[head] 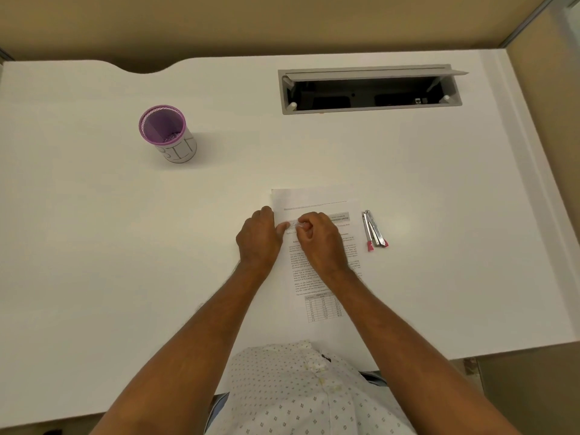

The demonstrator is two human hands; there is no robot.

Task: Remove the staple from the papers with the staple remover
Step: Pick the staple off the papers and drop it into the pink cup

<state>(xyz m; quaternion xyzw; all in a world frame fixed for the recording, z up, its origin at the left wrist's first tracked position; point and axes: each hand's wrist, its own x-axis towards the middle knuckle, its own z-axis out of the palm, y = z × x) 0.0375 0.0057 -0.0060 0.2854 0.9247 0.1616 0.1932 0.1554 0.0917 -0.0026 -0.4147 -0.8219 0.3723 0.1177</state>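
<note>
The stapled papers (317, 196), printed with text and a table, lie on the white desk in front of me. My left hand (259, 238) rests on their left edge, thumb pressing the top sheet near the upper left. My right hand (317, 238) lies on the page beside it, fingers curled and fingertips pinched together close to the left thumb. The staple is too small to make out, and I cannot tell whether anything is between those fingertips. The staple remover (373, 230), shiny metal with pink ends, lies untouched on the desk just right of the papers.
A purple-rimmed cup (168, 133) marked BIN stands at the back left of the white desk (110, 246). An open grey cable hatch (370, 89) is set into the desk at the back right. The desk's front edge runs just before my body.
</note>
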